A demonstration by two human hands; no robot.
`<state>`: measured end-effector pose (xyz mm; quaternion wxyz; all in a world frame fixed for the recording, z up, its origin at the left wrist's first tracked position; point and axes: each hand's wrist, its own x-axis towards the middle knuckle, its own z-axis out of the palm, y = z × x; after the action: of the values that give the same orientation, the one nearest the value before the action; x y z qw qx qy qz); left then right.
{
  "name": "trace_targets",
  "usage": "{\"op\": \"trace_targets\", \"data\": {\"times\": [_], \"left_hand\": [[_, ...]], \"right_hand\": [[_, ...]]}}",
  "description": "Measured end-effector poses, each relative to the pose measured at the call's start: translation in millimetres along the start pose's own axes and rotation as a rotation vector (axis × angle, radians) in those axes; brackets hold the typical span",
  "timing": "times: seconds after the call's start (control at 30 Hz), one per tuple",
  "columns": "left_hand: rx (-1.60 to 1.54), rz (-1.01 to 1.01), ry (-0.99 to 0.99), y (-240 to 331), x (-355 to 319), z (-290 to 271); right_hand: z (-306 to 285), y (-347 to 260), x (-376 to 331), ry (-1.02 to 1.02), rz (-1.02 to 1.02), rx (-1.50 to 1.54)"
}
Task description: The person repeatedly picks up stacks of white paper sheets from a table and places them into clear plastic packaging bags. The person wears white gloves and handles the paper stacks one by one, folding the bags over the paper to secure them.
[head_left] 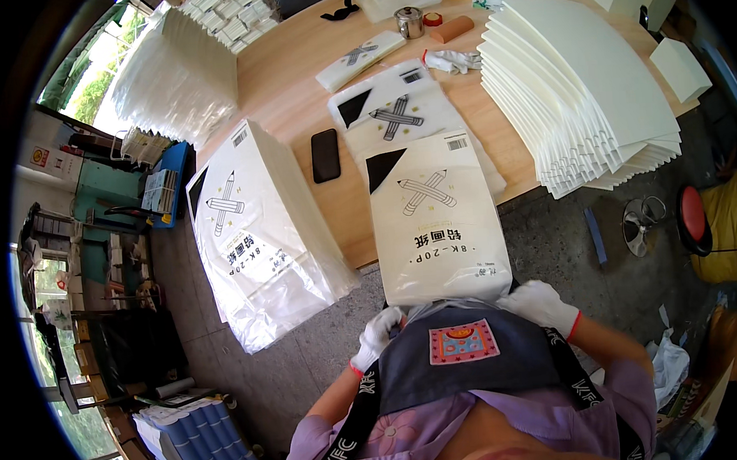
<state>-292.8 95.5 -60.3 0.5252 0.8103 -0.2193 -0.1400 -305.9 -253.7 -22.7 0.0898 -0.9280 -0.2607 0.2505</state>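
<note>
White flat paper pack in clear plastic wrap w/ crossed-pencil print (440, 223): lies half on wooden tabletop (296, 77), near end overhanging front edge, reaching person's dark apron (464, 357). Left hand, white glove w/ red cuff (376, 336): at pack's near-left corner, fingers curled into loose wrap there; how tight the grip is, cannot tell. Right hand, same glove type (543, 305): on near-right corner, fingers hidden at pack edge; grip closure cannot tell. Second identical pack (396, 114): under/behind first, farther on tabletop, touching. Third, smaller-looking wrapped pack (361, 58): farther back, apart. Large stack of same wrapped packs (258, 235): left of held pack, hanging off tabletop edge. Black phone (325, 155): flat on tabletop, btwn left stack and centre packs. Fanned pile of plain cream sheets (584, 89): right side of tabletop, near held pack, not touching. Spare white glove (451, 59), small metal lidded cup (409, 21): far end. Grey concrete floor (550, 238) below.
</note>
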Motion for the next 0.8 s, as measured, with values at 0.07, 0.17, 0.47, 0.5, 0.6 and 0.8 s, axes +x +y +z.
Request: {"op": "trace_targets", "data": {"times": [0.07,0.17,0.47,0.5,0.6,0.8], "left_hand": [[0.114,0.121,-0.009,12,30,-5],[0.204,0.252,0.026,28,60,-3],[-0.581,-0.493,0.294,-109,5,9],[-0.408,-0.407,0.230,-132,18,21],[-0.365,-0.505,0.207,-106,67,42],[-0.232,-0.241,0.364,59,90,-13]], "right_hand": [[21,15,18,0.388,-0.273,-0.008],[-16,15,39,0.411,-0.073,-0.018],[21,60,16,0.241,0.314,0.155],[19,74,27,0.327,0.426,0.238],[29,102,68,0.594,0.525,0.581],[60,74,128,0.143,0.140,1.789]]}}
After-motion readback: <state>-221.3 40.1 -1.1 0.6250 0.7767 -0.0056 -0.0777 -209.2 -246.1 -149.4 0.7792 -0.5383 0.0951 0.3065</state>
